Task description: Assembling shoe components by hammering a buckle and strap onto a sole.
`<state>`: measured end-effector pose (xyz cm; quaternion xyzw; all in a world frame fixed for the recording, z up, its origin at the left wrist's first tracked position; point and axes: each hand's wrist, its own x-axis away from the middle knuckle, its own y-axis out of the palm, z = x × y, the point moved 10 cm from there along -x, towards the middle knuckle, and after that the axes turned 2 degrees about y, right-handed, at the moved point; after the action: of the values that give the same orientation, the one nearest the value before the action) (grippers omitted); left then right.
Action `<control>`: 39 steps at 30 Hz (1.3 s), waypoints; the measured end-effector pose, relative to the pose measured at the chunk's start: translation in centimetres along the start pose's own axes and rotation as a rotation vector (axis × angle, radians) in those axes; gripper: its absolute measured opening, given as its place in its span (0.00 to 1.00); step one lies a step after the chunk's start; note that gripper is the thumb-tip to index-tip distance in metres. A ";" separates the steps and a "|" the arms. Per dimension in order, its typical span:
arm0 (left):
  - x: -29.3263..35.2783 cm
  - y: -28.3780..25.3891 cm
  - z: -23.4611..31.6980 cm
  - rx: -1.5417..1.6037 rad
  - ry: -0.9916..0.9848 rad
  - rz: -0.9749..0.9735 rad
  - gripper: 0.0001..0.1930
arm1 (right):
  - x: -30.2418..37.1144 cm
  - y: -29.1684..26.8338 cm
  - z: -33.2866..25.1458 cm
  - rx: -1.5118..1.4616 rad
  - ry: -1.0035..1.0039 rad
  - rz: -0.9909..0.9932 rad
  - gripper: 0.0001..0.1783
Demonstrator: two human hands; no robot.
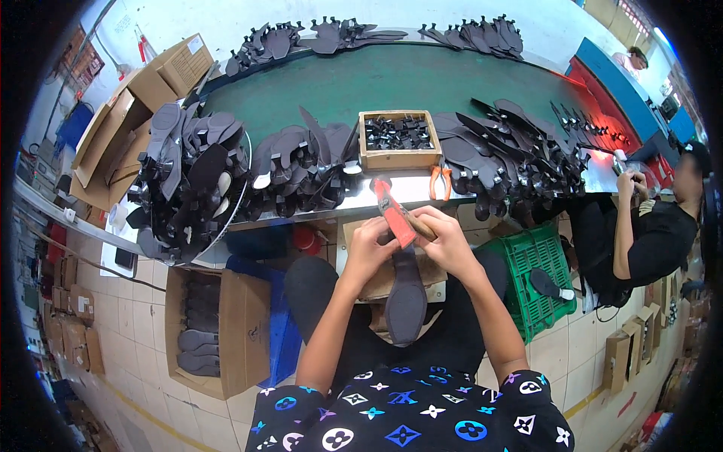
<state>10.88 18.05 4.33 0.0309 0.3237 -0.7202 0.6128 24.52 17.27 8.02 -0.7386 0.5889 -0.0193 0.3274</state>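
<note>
A: Grip?
B: Right hand (449, 245) was curled closed round a brown, wood-looking handle (425, 223). Left hand (369, 250) had its fingers bent in beside a red, flat-sided piece (400, 226); couldn't tell what they pinched.
A: Sole?
B: Dark sole (407, 305) lay below and between both hands, narrow end under the grip. Matte, long, rounded at the near end.
A: Step?
B: Probably handwork at the narrow end. Next move likely called for a steady sole and a firm right hand.
A: Beyond the grip?
B: On the green tabletop (316, 87): orange-handled pliers (440, 181) ahead-right, then a wooden tray (401, 160) straight ahead, full of small shiny dark parts (395, 134). Farther off, more matte soles (482, 38).
</note>
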 end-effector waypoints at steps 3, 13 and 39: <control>0.2 0.3 -1.4 0.112 -0.163 -0.034 0.15 | 0.1 0.0 -0.3 0.013 0.031 -0.013 0.12; 0.1 0.4 -2.1 0.156 -0.239 -0.103 0.12 | 0.9 -0.9 -2.1 0.169 0.005 0.014 0.12; 0.9 0.8 -2.0 0.152 -0.207 -0.182 0.42 | 7.5 -3.8 -7.3 0.116 0.160 0.158 0.12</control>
<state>10.66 18.22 1.97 -0.0268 0.2046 -0.7946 0.5709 27.08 7.62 12.95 -0.6659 0.6675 -0.0864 0.3218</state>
